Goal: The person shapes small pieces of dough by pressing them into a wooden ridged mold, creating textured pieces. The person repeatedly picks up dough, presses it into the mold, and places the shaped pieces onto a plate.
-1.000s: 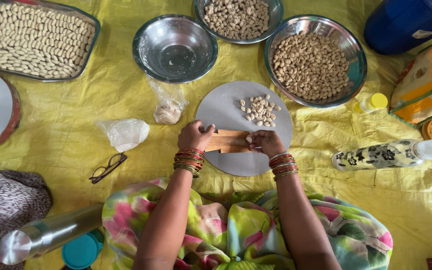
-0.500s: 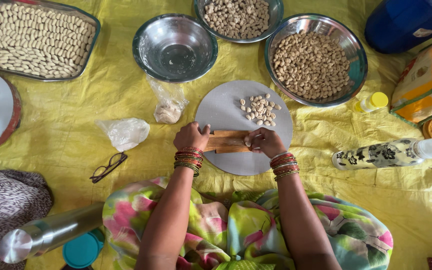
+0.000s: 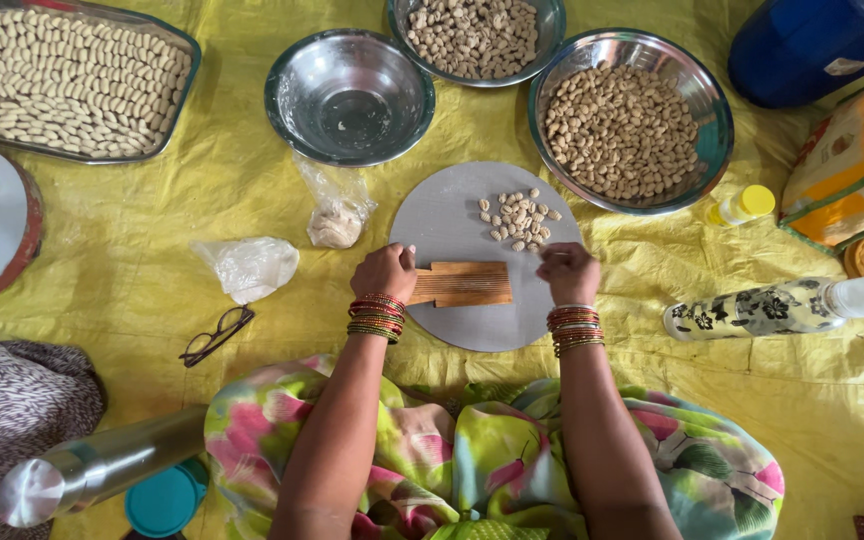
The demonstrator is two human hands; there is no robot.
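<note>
The ridged wooden board (image 3: 460, 284) is laid flat on the round grey slab (image 3: 452, 215), near the slab's front edge, on the yellow sheet (image 3: 152, 250). Its left end is gripped by the curled fingers of the left hand (image 3: 384, 272). The right hand (image 3: 569, 273) is held just off its right end, fingers pinched; what is pinched cannot be told. A small heap of shaped pieces (image 3: 518, 220) is seen toward the slab's far edge.

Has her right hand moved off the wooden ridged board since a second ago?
Yes. The right hand slid rightward off the wooden ridged board, toward the edge of the round grey slab.
</note>
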